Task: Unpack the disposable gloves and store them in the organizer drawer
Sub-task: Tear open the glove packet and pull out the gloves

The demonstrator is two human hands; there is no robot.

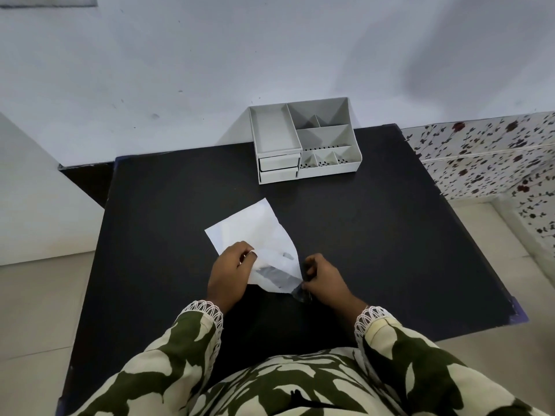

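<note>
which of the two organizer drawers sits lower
The bottom drawer, resting just above the black table. The upper drawer sits directly over it, under the open tray. Both look shut.

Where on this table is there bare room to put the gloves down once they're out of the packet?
Bare black table lies right of the white packet, and between packet and organizer. The left strip is bare too. Crowded only where both hands grip the packet.

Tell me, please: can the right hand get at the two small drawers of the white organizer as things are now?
Probably not at once. The right hand is pinching a corner of the white packet, so it is busy. The table between it and the closed drawers of the organizer is bare.
</note>
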